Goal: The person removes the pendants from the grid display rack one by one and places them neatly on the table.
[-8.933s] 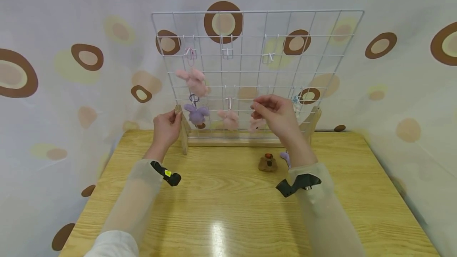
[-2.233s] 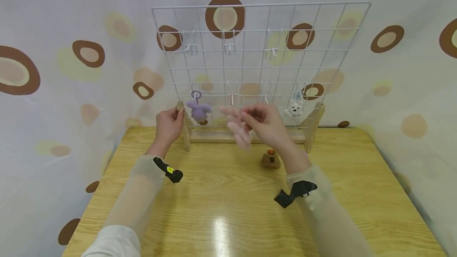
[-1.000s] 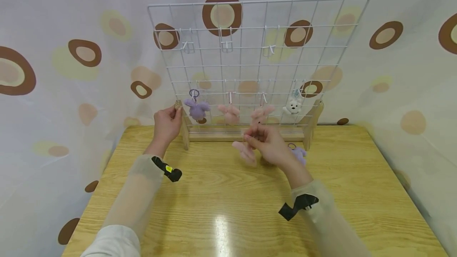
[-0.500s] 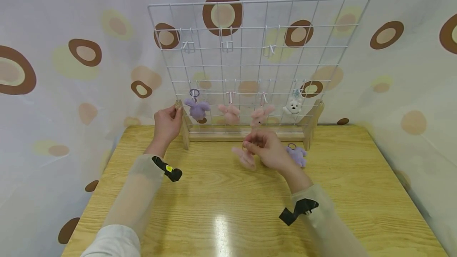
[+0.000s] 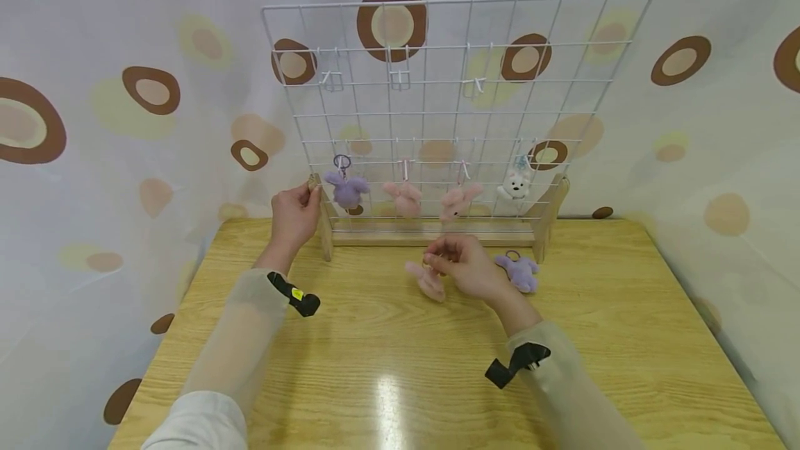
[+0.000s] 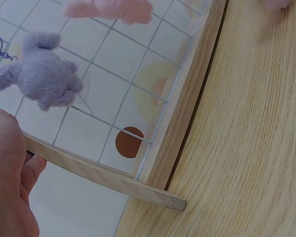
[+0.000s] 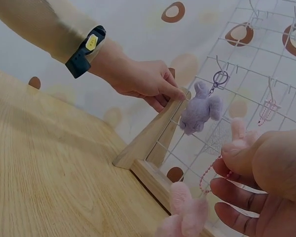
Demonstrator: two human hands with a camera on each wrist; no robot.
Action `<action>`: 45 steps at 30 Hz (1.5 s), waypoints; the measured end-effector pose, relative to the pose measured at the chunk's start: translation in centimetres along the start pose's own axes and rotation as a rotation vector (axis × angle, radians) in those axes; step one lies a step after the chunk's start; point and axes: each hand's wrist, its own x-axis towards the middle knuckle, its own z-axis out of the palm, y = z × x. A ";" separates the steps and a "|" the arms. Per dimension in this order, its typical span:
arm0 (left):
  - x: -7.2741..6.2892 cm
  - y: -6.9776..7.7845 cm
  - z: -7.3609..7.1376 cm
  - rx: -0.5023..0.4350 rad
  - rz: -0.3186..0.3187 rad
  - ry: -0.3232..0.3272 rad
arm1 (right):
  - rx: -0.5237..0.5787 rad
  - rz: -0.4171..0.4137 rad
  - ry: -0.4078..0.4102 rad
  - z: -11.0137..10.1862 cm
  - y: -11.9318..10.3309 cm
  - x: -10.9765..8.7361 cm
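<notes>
With our left hand point(image 5: 295, 216), we are pinching the wooden leg point(image 7: 151, 134); farther right, the pink plush point(image 5: 428, 282) is dangling below the fingers point(image 7: 236, 194) of our right hand point(image 5: 470, 267), which are pinching its bead chain point(image 7: 205, 173). We are risking a drop onto the surface point(image 5: 344, 360) if the thin chain is slipping.

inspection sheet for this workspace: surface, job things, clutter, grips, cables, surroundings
Surface: light wood-grain table, with a bright glare streak.
Job's things: white wire grid rack with a purple plush keychain, two pink plush charms and a white bear charm hanging on it.
Clutter: one loose lilac plush keychain on the table, near the rack's right end.
Grips: left grip pinches the rack's wooden left support; right grip holds a pink plush toy by its beaded chain.
Cables: nothing seen.
Surroundings: pale wall covering with brown and yellow spots.
</notes>
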 end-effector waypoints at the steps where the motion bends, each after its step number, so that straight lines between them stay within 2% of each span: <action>1: 0.0 0.0 0.0 -0.001 -0.002 -0.002 | -0.001 0.004 -0.002 0.0 0.1 0.1; 16: 0.0 0.2 0.1 -0.034 -0.024 -0.014 | -0.039 -0.012 0.038 -0.4 1.6 1.3; 30: 0.0 0.3 0.1 -0.029 -0.017 -0.014 | -0.002 -0.043 -0.004 0.5 0.1 1.6; 38: 0.0 0.3 0.0 -0.033 -0.037 -0.013 | 0.010 -0.035 0.021 0.3 0.7 1.5; 45: 0.0 0.2 -0.1 -0.028 -0.038 -0.010 | 0.035 -0.050 0.027 0.3 -0.1 1.1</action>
